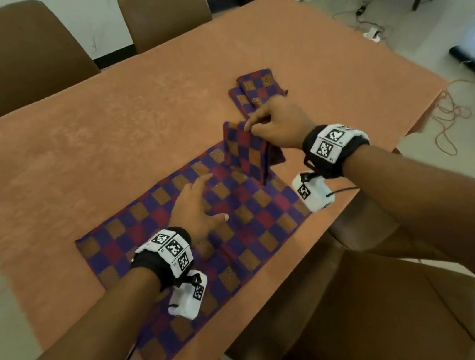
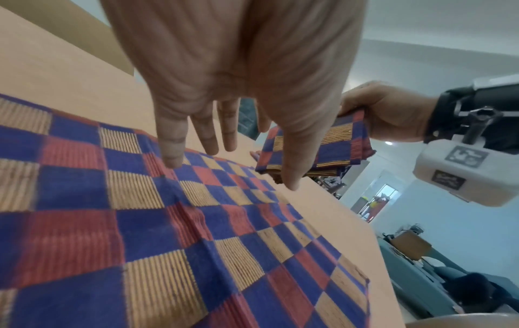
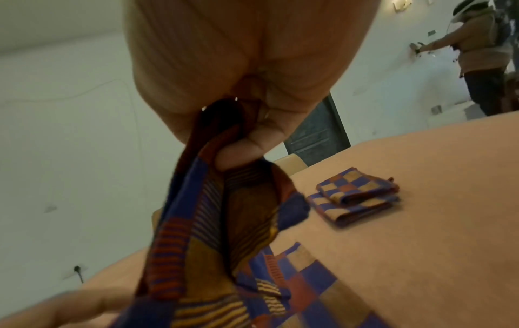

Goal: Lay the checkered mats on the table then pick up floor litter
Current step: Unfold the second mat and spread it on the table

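A blue, red and gold checkered mat (image 1: 236,220) (image 2: 196,222) (image 3: 317,288) lies spread flat near the front edge of the orange-covered table (image 1: 101,144). My left hand (image 1: 194,211) (image 2: 224,124) is just above it, fingers straight and spread. My right hand (image 1: 277,126) (image 3: 247,142) pinches the top edge of a folded checkered mat (image 1: 246,154) (image 2: 317,151) (image 3: 202,233), which hangs above the far right corner of the flat one. Two more folded mats (image 1: 258,90) (image 3: 356,195) sit stacked farther back on the table.
Brown chairs stand behind the table (image 1: 8,56) (image 1: 164,8) and one in front of me (image 1: 366,308). Cables (image 1: 448,117) and a power strip (image 1: 373,34) lie on the floor to the right. Another person (image 3: 483,55) stands by the far wall.
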The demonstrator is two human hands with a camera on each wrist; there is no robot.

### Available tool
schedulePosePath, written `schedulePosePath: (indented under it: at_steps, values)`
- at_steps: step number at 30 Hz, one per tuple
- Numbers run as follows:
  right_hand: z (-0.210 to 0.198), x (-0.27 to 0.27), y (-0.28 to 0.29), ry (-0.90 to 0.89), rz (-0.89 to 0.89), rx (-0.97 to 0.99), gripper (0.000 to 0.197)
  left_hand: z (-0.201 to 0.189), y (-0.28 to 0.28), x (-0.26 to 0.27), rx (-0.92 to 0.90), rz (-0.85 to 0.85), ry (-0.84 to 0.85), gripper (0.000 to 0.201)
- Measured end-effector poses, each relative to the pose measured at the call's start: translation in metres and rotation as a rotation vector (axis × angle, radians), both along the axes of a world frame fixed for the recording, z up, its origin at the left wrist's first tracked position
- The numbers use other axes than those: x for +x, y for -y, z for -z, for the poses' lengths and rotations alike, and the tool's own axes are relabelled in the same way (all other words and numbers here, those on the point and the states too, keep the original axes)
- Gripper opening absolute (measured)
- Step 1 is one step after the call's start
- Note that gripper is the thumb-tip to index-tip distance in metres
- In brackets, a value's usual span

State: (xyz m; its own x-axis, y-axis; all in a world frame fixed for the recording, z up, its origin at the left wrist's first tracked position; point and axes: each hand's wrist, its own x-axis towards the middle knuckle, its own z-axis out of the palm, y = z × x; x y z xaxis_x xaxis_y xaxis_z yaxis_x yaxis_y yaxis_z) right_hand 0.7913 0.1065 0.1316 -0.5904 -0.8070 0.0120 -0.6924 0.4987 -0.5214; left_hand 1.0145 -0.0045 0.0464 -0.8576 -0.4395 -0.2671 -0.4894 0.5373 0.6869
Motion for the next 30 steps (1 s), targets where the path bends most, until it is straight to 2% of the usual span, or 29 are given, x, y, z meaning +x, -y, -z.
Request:
schedulePosePath:
  at_steps: [3, 4, 7, 9, 11, 13, 16, 19, 21, 23, 24, 26, 28, 30]
  values:
    - [-0.007, 0.045, 0.005, 0.168, -0.026, -0.118, 0.017, -0.014, 0.004, 0.032, 0.005, -0.01, -0.111, 0.102]
    - [-0.008, 0.058, 0.007, 0.229, -0.035, -0.149, 0.018, -0.021, 0.006, 0.042, 0.05, -0.039, -0.146, 0.1]
    - [-0.014, 0.101, 0.016, 0.424, -0.074, -0.206, 0.019, -0.036, 0.014, 0.075, 0.355, -0.216, -0.303, 0.067]
    - [-0.017, 0.122, 0.02, 0.56, -0.098, -0.245, 0.027, -0.04, 0.021, 0.092, 0.52, -0.364, -0.348, 0.048]
    - [-0.017, 0.142, 0.022, 0.597, -0.118, -0.238, 0.027, -0.042, 0.028, 0.11, 0.542, -0.437, -0.366, 0.027]
    - [-0.015, 0.157, 0.024, 0.546, -0.113, -0.205, 0.019, -0.044, 0.03, 0.13, 0.538, -0.475, -0.359, 0.01]
    - [-0.009, 0.175, 0.025, 0.404, -0.124, -0.119, 0.021, -0.051, 0.031, 0.156, 0.46, -0.491, -0.344, 0.013]
    - [-0.01, 0.2, 0.024, 0.339, -0.172, 0.021, 0.02, -0.058, 0.03, 0.183, 0.444, -0.505, -0.319, 0.016]
    - [-0.01, 0.226, 0.021, 0.208, -0.274, 0.135, 0.017, -0.063, 0.024, 0.206, 0.472, -0.548, -0.33, 0.018]
    - [-0.007, 0.259, 0.017, 0.083, -0.438, 0.157, 0.033, -0.069, 0.016, 0.23, 0.486, -0.64, -0.362, 0.022]
    - [-0.006, 0.276, 0.015, 0.078, -0.508, 0.13, 0.039, -0.072, 0.011, 0.241, 0.491, -0.674, -0.378, 0.025]
    - [0.0, 0.315, 0.011, 0.165, -0.602, 0.049, 0.051, -0.079, -0.002, 0.265, 0.492, -0.713, -0.403, 0.027]
    - [0.009, 0.354, 0.01, 0.345, -0.631, 0.015, 0.06, -0.088, -0.015, 0.291, 0.512, -0.769, -0.427, 0.024]
    - [0.02, 0.395, 0.009, 0.466, -0.638, -0.058, 0.053, -0.091, -0.023, 0.319, 0.542, -0.853, -0.477, 0.019]
